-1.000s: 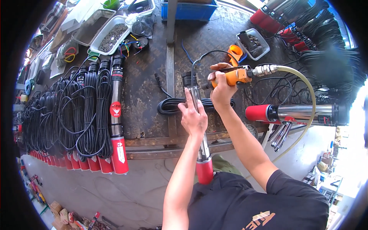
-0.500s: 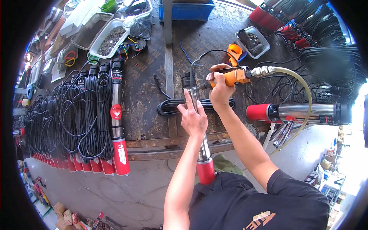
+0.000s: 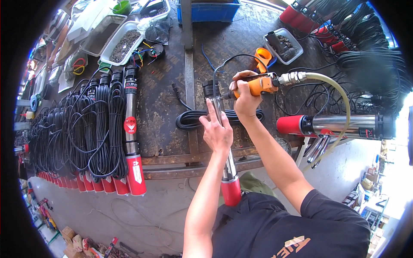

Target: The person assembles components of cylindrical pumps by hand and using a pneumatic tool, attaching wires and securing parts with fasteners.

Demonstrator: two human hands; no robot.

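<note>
A slim steel submersible pump with a red end and a black top stretches from my lap over the table edge. My left hand is closed round its upper part, the index finger laid along it towards the top. In my right hand is an orange air screwdriver, its nose pointing left against the side of the pump near the black top. The contact at the tip is too small to make out. Beneath the pump lies a coil of black cable; a cable also loops up from the pump's top.
Finished-looking pumps with coiled black cables stand in a row at left. Another steel pump lies at right, below the air hose. Tubs of small parts, an orange funnel-like piece and a blue crate sit farther back.
My right hand and the air screwdriver have shifted slightly left and down towards the pump. My left hand stays in place on the pump.
</note>
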